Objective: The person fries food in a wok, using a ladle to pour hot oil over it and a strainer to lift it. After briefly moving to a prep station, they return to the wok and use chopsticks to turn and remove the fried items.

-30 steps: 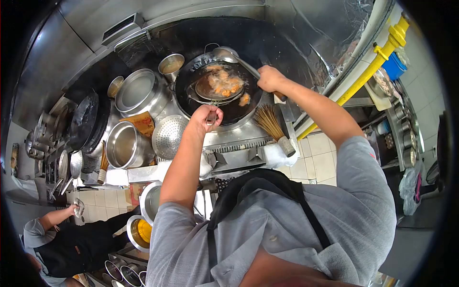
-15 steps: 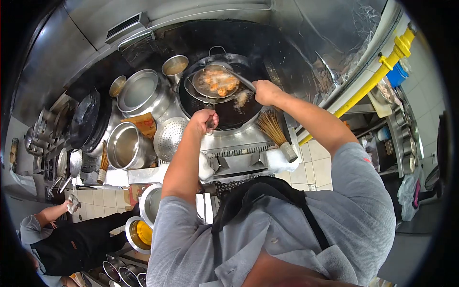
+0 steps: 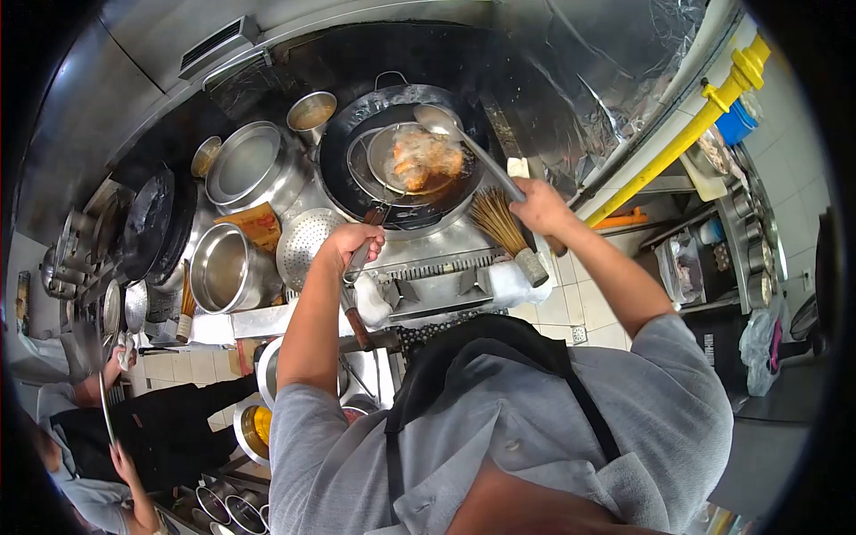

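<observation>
My left hand (image 3: 353, 242) is wrapped round the handle of a wire strainer (image 3: 360, 169), whose wooden end (image 3: 358, 328) sticks out below my fist. The strainer reaches over the black wok (image 3: 335, 134). Golden-orange fried pieces (image 3: 426, 160), blurred by white froth or steam, lie at the strainer and toward its right side. With my right hand (image 3: 541, 208) I grip a long-handled metal ladle (image 3: 490, 162). Its bowl (image 3: 437, 118) hangs just above the food at the wok's far side, and the handle slants down to my fist.
Left of the wok stand a perforated skimmer (image 3: 306, 250), a steel pot (image 3: 228, 272) and a large lidded pot (image 3: 245, 162). A bamboo brush (image 3: 499, 223) rests at the front right edge. A yellow pipe (image 3: 678, 134) runs along the right. A co-worker (image 3: 134, 437) stands lower left with a long utensil.
My right hand has moved right and toward me, drawing the ladle bowl off the food. My left hand has come down and left; the strainer's wooden end now shows. The co-worker's second hand has appeared.
</observation>
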Tool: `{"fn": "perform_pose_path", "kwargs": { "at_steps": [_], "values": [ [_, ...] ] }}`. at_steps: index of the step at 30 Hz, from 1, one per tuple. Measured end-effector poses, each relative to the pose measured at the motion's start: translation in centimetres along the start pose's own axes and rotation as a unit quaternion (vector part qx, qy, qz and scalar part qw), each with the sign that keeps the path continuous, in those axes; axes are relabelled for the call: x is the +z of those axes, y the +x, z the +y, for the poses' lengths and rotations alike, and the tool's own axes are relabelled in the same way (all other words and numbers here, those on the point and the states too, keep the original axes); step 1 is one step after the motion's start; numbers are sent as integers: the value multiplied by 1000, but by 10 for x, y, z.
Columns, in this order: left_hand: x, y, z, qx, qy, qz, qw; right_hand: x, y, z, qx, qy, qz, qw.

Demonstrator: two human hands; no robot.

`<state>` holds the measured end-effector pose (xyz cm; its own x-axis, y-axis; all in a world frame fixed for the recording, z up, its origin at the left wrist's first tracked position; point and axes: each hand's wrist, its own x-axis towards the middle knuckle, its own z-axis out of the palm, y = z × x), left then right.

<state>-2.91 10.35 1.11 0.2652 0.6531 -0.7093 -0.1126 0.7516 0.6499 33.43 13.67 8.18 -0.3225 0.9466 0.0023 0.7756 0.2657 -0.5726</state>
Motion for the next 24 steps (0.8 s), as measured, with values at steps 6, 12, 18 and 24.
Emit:
{"fn": "perform_pose_path", "kwargs": {
  "at_steps": [6, 12, 18, 24],
  "values": [
    [15, 14, -7, -1, -58, -59, 997, 28, -32, 3, 23, 68, 33, 997],
    [20, 5, -20, 38, -46, -65, 996, 19, -41, 2, 20, 106, 44, 993],
    [15, -8, -34, 65, -28, -51, 996, 13, -33, 3, -11, 136, 76, 988],
    [12, -21, -44, 96, -26, -20, 995, 18, -34, 6, -15, 188, 65, 980]
  ]
}}
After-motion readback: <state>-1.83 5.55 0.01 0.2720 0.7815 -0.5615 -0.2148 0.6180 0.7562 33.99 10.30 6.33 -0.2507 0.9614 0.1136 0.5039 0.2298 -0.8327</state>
